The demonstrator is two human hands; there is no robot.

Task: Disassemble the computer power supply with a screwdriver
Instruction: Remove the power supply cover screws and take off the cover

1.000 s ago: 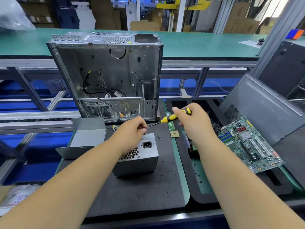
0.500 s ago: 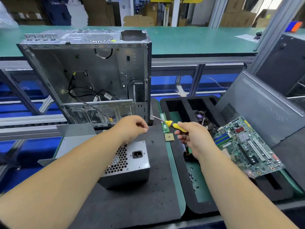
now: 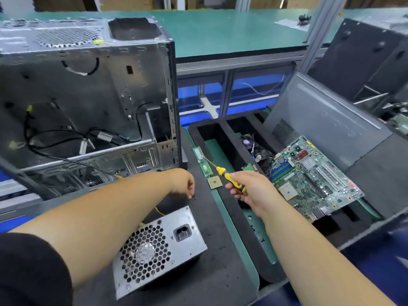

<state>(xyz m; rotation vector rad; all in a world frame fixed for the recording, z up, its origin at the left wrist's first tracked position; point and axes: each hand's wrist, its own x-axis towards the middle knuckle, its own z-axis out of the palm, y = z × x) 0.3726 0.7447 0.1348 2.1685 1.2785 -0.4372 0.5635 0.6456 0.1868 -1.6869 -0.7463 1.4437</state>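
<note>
The grey power supply [image 3: 159, 248] lies on the black foam mat [image 3: 212, 281], its fan grille and power socket facing me. Beyond it my left hand [image 3: 182, 183] reaches down, fingertips bunched on a tiny dark screw [image 3: 194, 197] at the mat's surface. My right hand [image 3: 249, 191] grips the yellow-and-black screwdriver [image 3: 230, 178] to the right of the mat. Its shaft points up and left over a green memory stick [image 3: 202, 160], away from the power supply.
An open, emptied computer case [image 3: 88, 96] stands behind the mat at the left. A square processor chip [image 3: 214, 182] lies beside the memory stick. At right, a black foam tray [image 3: 220, 133] holds a motherboard [image 3: 309, 177], loose screws [image 3: 254, 226] and a leaning grey side panel [image 3: 320, 120].
My left hand left the screwdriver tip and dropped to the mat beyond the power supply. My right hand drew the screwdriver back to the right. The camera moved closer and tilted down.
</note>
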